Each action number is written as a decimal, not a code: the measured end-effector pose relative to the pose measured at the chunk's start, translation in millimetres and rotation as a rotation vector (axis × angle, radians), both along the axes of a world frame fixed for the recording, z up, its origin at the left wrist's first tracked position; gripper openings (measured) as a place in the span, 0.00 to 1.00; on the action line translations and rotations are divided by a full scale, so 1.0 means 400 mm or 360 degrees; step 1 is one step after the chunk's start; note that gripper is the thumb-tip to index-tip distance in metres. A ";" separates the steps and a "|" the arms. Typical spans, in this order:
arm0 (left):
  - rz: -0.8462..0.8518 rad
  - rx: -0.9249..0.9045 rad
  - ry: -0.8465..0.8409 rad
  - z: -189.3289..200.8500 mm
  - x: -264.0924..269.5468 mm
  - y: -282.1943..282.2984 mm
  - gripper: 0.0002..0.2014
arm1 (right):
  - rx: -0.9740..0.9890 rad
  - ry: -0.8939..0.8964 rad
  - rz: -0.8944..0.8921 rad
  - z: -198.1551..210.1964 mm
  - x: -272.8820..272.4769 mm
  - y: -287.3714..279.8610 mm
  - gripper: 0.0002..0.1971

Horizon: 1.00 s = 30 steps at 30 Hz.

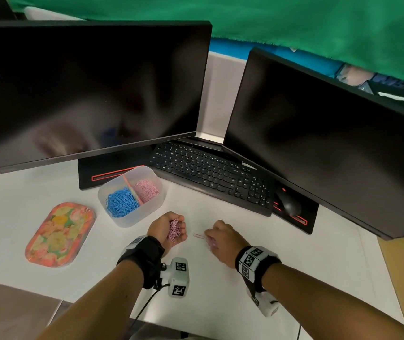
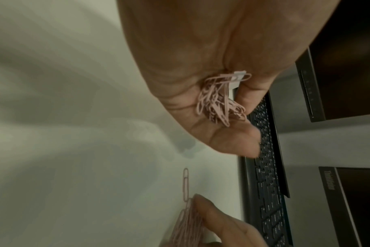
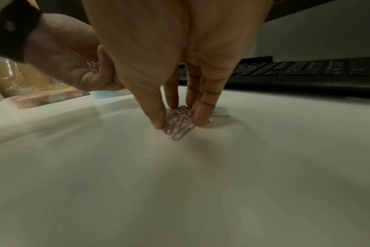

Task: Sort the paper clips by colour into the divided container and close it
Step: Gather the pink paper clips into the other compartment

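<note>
The left hand (image 1: 167,228) is cupped, palm up, its fingers curled round a bunch of pink paper clips (image 1: 175,229). The right hand (image 1: 221,238) reaches down to the white desk (image 1: 220,290), thumb and fingertips (image 3: 201,120) pinching a second small bunch of pink clips (image 3: 178,124). One loose pink clip (image 1: 199,236) lies flat between the two hands. Just behind the left hand stands the open container (image 1: 132,196), two compartments: blue clips (image 1: 119,202) left, pink clips (image 1: 146,190) right. Its flowered lid (image 1: 59,235) lies apart to the left. Behind are one keyboard (image 1: 210,175) and two monitors (image 1: 85,92); the desk nearer the person is bare.
</note>
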<state>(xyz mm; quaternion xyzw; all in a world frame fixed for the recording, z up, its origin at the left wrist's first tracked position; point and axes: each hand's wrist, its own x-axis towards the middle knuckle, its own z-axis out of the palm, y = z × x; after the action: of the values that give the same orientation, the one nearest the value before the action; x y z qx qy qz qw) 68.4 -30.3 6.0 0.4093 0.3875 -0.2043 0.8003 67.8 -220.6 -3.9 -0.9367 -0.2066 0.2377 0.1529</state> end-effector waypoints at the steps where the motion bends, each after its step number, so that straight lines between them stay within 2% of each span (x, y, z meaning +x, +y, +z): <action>1: -0.0004 0.0002 0.0002 -0.001 -0.001 -0.003 0.11 | 0.0021 -0.0025 0.0006 -0.003 0.002 -0.003 0.11; 13: -0.0027 -0.0008 0.0042 -0.006 -0.004 -0.040 0.11 | -0.0203 -0.0138 0.0031 -0.015 0.033 0.025 0.12; 16: -0.0043 0.0012 0.0053 -0.003 -0.005 -0.049 0.12 | -0.0196 -0.0124 -0.0050 -0.012 0.043 0.029 0.12; 24: -0.0084 -0.0009 0.0056 -0.006 -0.005 -0.059 0.14 | 0.0159 0.0010 -0.0426 0.022 0.049 0.022 0.15; 30: -0.0115 0.0001 -0.0001 0.000 -0.007 -0.068 0.12 | 0.0493 0.0060 -0.0373 0.109 0.059 0.081 0.09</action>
<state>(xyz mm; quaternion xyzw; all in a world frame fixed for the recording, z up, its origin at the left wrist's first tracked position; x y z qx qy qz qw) 65.6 -57.5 6.1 0.4234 0.3724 -0.2327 0.7924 91.4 -188.2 39.7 -0.9150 -0.1275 0.2013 0.3257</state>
